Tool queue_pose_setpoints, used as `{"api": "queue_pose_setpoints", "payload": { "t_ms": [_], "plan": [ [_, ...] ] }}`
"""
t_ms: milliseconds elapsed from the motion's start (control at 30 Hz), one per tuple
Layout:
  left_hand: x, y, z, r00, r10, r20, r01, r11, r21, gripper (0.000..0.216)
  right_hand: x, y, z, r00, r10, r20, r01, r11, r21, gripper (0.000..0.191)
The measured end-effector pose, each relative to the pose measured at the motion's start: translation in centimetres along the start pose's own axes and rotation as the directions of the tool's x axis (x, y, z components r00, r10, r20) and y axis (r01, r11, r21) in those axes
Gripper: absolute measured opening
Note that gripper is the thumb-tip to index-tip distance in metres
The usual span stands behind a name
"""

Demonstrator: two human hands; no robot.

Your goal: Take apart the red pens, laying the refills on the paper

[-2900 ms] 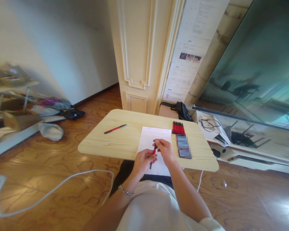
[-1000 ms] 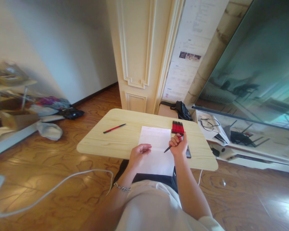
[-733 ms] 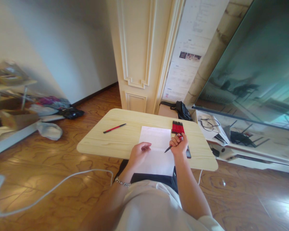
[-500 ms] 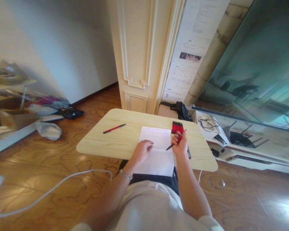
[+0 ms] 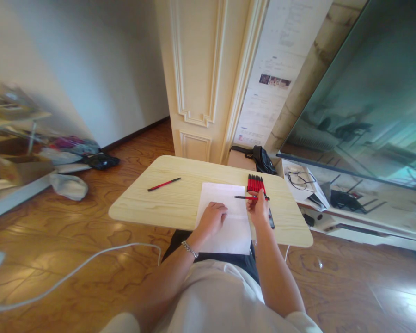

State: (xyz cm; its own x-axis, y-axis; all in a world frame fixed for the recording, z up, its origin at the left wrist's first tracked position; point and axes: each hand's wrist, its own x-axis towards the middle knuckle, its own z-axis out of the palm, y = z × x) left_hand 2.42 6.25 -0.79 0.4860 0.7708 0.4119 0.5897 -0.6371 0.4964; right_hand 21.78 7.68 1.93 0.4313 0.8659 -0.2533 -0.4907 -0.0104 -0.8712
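A red and black pen is pinched in my right hand, lying nearly level with its black end pointing left over the sheet of white paper. My left hand rests on the paper with loosely bent fingers and holds nothing that I can see. Just beyond my right hand, several red and black pens lie side by side. A dark flat object, partly hidden by my right hand, lies beside it. One more red and black pen lies apart on the left.
The pale wooden table has rounded corners. Behind it are a black bag and a cream panelled door. A low white cabinet and large screen stand at right. A white cable crosses the floor.
The pen in my right hand has swung from a downward slant to nearly level. My left hand has shifted slightly right on the paper.
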Motion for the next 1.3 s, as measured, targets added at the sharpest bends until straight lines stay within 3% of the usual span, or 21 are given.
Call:
{"api": "queue_pose_setpoints", "payload": {
  "t_ms": [67,133,233,333,633,900,1300],
  "plan": [
    [-0.1,0.0,0.1,1.0,-0.025,-0.012,0.026,0.999,0.024,0.024,-0.2,0.2,0.0,0.987,0.118,0.106,-0.115,0.993,-0.036,0.046],
    [-0.2,0.0,0.2,0.999,-0.043,-0.011,0.044,0.998,0.047,0.027,-0.3,0.8,0.2,0.974,0.157,0.165,-0.145,0.986,-0.08,0.04],
    [-0.2,0.1,0.2,0.998,-0.058,0.007,0.057,0.996,0.065,0.026,-0.2,2.3,0.6,0.988,-0.02,0.155,0.044,0.987,-0.156,0.026],
    [-0.2,0.2,0.2,0.997,-0.071,0.021,0.069,0.996,0.054,0.025,0.0,3.8,1.0,0.973,-0.2,0.119,0.226,0.933,-0.278,0.025],
    [-0.1,0.0,0.3,0.998,-0.052,0.041,0.05,0.997,0.051,0.022,-0.2,4.4,1.0,0.93,-0.334,0.151,0.351,0.694,-0.628,0.019],
    [-0.1,-0.2,0.5,0.998,-0.058,0.033,0.056,0.998,0.041,0.022,-0.1,4.8,0.9,0.907,-0.378,0.185,0.39,0.592,-0.705,0.019],
    [-0.1,0.0,0.4,0.997,-0.076,0.032,0.075,0.996,0.039,0.024,0.3,5.1,0.8,0.901,-0.386,0.199,0.409,0.596,-0.691,0.013]
  ]
}}
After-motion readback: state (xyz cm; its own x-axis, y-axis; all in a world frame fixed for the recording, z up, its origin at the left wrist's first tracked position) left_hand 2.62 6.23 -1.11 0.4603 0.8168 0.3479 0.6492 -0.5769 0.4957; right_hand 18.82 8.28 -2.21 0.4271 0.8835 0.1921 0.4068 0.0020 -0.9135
